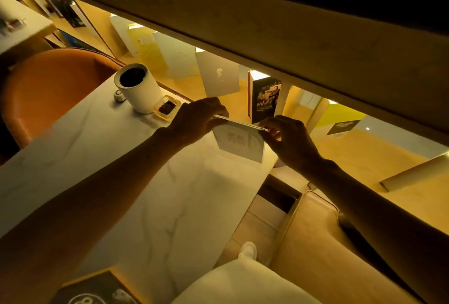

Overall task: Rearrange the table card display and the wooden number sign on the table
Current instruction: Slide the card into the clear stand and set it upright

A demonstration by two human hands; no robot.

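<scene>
A clear upright table card display [239, 142] with a white printed card inside stands at the far right corner of the white marble table [155, 206]. My left hand [199, 118] pinches the left end of its top edge. My right hand [286, 137] pinches the right end of that same edge. The base of the display rests on or just above the tabletop; I cannot tell which. No wooden number sign is recognisable in this view.
A white cylindrical holder [138, 87] and a small tray of dark packets [167, 108] stand at the table's far edge. Books [264, 98] lean on the lit shelf beyond. An orange chair [53, 90] is at left, a beige seat [313, 243] at right.
</scene>
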